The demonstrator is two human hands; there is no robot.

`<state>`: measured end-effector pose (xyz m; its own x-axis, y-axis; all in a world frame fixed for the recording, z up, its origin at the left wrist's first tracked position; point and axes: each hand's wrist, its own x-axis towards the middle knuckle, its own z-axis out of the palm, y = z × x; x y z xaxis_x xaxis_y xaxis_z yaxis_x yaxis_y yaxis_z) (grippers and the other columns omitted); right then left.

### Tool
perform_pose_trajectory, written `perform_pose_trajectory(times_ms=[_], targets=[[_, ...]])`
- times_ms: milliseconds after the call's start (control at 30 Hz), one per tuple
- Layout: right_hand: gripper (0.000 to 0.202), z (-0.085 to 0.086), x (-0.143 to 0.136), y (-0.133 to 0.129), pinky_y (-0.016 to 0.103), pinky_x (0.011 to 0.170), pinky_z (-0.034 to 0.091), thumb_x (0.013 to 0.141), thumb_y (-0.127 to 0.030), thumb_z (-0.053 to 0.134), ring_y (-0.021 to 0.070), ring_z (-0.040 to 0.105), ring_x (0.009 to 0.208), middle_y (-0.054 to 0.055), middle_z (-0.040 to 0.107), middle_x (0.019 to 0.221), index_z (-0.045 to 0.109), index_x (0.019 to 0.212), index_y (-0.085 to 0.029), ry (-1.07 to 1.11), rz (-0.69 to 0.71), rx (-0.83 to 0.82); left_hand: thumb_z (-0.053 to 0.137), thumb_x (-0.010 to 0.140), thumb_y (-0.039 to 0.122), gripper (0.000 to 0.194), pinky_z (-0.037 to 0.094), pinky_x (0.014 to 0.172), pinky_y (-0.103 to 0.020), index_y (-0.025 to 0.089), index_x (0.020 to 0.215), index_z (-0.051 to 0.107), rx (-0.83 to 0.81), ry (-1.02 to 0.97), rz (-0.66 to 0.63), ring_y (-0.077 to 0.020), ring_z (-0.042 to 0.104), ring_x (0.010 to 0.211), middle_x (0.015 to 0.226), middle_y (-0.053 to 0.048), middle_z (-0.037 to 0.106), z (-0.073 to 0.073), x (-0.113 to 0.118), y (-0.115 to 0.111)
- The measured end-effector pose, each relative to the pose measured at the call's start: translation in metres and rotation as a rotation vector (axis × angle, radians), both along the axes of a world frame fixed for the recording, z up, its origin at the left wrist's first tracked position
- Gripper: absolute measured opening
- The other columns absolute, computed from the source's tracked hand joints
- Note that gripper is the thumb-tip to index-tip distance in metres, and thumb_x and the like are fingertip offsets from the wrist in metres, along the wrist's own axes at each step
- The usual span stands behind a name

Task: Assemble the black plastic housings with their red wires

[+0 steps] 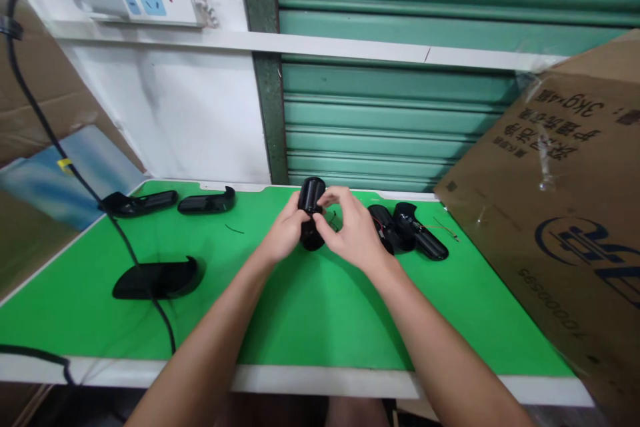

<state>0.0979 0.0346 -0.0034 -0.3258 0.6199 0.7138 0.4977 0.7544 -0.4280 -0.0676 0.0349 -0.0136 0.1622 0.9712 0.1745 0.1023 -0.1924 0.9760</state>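
Above the back middle of the green table mat, my left hand [286,227] is closed round a glossy black plastic housing [313,192], thumb across its middle. From the other side, my right hand [350,223] has thumb and fingers bent in a pinch at the housing's right edge. Whatever lies between those fingertips is too small to make out. A thin dark wire [333,217] shows just by them. To the right of that hand lie two similar black housings, one [383,223] with a red wire and another [423,233] with wires reaching right.
Black housing shells lie at left: one [145,203], a second [207,201] and a third [155,280]. A wire scrap [235,229] is on the green mat [320,320]. A black cable [90,193] hangs across the left side. A cardboard box [565,200] borders the right, below a green shutter [390,120].
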Motion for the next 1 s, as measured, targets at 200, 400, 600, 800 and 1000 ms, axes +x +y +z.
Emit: perform_pose_trajectory(times_ms=[200, 400, 600, 800, 1000], targets=[[0.069, 0.008, 0.001, 0.0, 0.036, 0.083, 0.057, 0.083, -0.018, 0.06, 0.0249, 0.058, 0.122, 0.012, 0.052, 0.144, 0.037, 0.148, -0.026, 0.293, 0.147, -0.361, 0.042, 0.081, 0.031, 0.044, 0.045, 0.104, -0.039, 0.016, 0.121, 0.054, 0.119, -0.036, -0.028, -0.0265, 0.056, 0.117, 0.124, -0.007, 0.063, 0.006, 0.001, -0.004], [0.074, 0.012, 0.003, -0.002, 0.032, 0.08, 0.056, 0.08, -0.017, 0.06, 0.0216, 0.065, 0.108, 0.01, 0.057, 0.137, 0.038, 0.149, -0.026, 0.336, 0.294, -0.613, 0.04, 0.09, 0.026, 0.043, 0.041, 0.111, -0.04, 0.018, 0.132, 0.042, 0.154, 0.063, -0.073, -0.0246, 0.052, 0.127, 0.137, -0.009, 0.055, 0.006, 0.003, -0.01], [0.071, 0.009, 0.003, 0.0, 0.033, 0.084, 0.058, 0.078, -0.016, 0.062, 0.0191, 0.066, 0.098, 0.008, 0.06, 0.124, 0.041, 0.145, -0.026, 0.342, 0.284, -0.623, 0.037, 0.095, 0.026, 0.047, 0.038, 0.115, -0.041, 0.018, 0.141, 0.036, 0.16, 0.143, -0.115, -0.0238, 0.05, 0.13, 0.144, -0.011, 0.05, 0.008, 0.003, -0.013], [0.076, 0.008, 0.004, -0.001, 0.036, 0.084, 0.059, 0.084, -0.015, 0.058, 0.0191, 0.067, 0.095, 0.009, 0.061, 0.125, 0.031, 0.154, -0.027, 0.252, 0.259, -0.572, 0.038, 0.096, 0.027, 0.049, 0.04, 0.114, -0.041, 0.016, 0.143, 0.032, 0.16, 0.202, -0.141, -0.0239, 0.053, 0.126, 0.139, -0.012, 0.051, 0.012, 0.002, -0.015], [0.069, 0.007, 0.006, -0.002, 0.032, 0.082, 0.058, 0.087, -0.013, 0.053, 0.019, 0.064, 0.1, 0.01, 0.058, 0.134, 0.032, 0.152, -0.026, 0.158, 0.266, -0.509, 0.041, 0.096, 0.028, 0.05, 0.04, 0.113, -0.04, 0.016, 0.143, 0.03, 0.161, 0.262, -0.127, -0.0245, 0.053, 0.125, 0.133, -0.011, 0.054, 0.011, 0.002, -0.015]])
